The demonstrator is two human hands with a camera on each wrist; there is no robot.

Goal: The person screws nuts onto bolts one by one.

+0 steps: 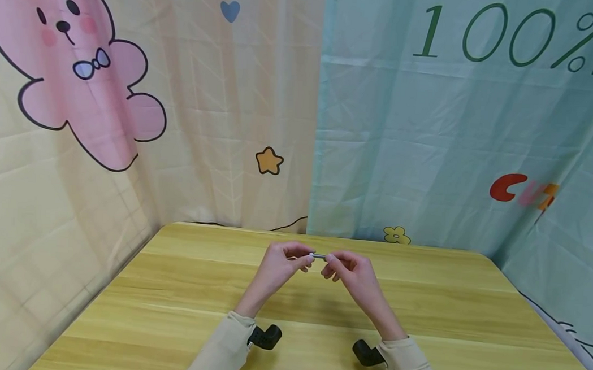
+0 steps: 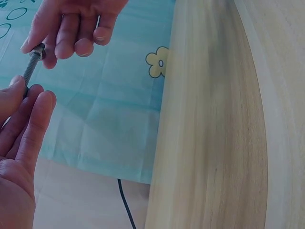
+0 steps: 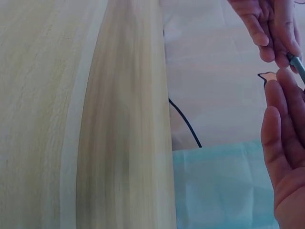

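Observation:
Both hands meet over the table, a slim grey metal bolt stretched between them. The left hand pinches one end between thumb and fingertips. At the other end, the right hand pinches with its thumb and index finger. In the left wrist view the threads of the shaft show, and a wider metal nut sits at the right hand's fingertips. The right hand's other fingers hang loosely curled below. Fingertips hide both tips of the bolt.
The wood-grain table lies beneath the hands. Behind it hang a cream curtain and a blue-green curtain with printed figures. A black wrist mount sits on the left wrist, and another mount on the right.

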